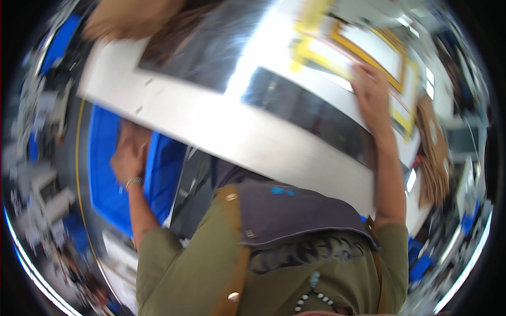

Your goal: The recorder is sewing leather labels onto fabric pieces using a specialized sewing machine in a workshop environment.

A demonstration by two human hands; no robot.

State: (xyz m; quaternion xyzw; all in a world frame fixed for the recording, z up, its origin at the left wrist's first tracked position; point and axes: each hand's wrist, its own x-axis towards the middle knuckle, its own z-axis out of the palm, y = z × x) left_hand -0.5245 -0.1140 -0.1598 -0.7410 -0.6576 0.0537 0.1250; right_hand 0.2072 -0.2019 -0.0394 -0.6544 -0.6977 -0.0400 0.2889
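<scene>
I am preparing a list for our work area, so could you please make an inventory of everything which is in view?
Worktop: one, silvery white, across the middle
Dark glossy surface: count unclear through glare, dark grey, on worktop
Yellow frame: one, yellow around white, upper right
Cardboard-like item: one, brown, top left
Cardboard-like sheets: several, brown, right
Blue bin: at least one, blue, left
Brown item: one, brown, in bin
Floor line: one, yellow, left
Background goods: too blurred to count, mixed colours, both sides
Apron: one, grey, lower centre
Shirt: one, olive, bottom
Left hand: one, bare, inside bin
Right hand: one, bare, by frame
</scene>
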